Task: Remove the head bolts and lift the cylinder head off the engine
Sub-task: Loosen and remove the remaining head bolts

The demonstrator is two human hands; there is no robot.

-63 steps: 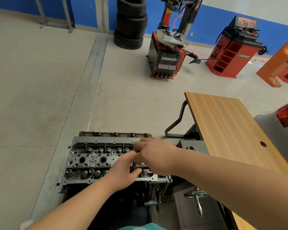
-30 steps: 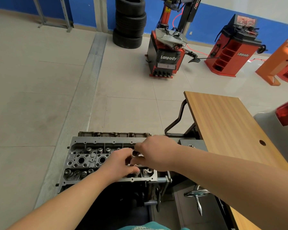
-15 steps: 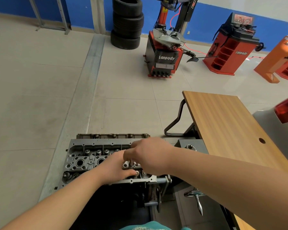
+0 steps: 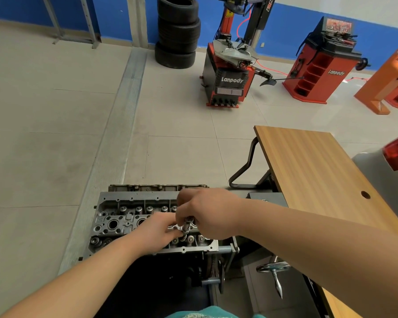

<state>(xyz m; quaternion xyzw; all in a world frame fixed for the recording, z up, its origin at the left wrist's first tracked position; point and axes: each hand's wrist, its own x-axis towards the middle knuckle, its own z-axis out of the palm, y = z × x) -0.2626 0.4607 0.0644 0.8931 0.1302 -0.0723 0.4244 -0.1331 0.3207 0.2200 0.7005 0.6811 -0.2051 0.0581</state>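
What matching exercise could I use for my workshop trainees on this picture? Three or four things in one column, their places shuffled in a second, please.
Things:
1. tyres
2. wooden table
3. bolt
4. cylinder head

Places:
A. pinched in the right hand
B. stacked by the blue wall
C. on the engine under both hands
D. right of the engine

Pairs: 1-B, 2-D, 3-A, 4-C

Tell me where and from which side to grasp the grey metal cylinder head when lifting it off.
Probably take the grey metal cylinder head at its two short ends, one hand from the left and one from the right, under its flat rim. It is long and lies level, so an end grip should keep it balanced. The right hand still pinches a steel head bolt, so wait.
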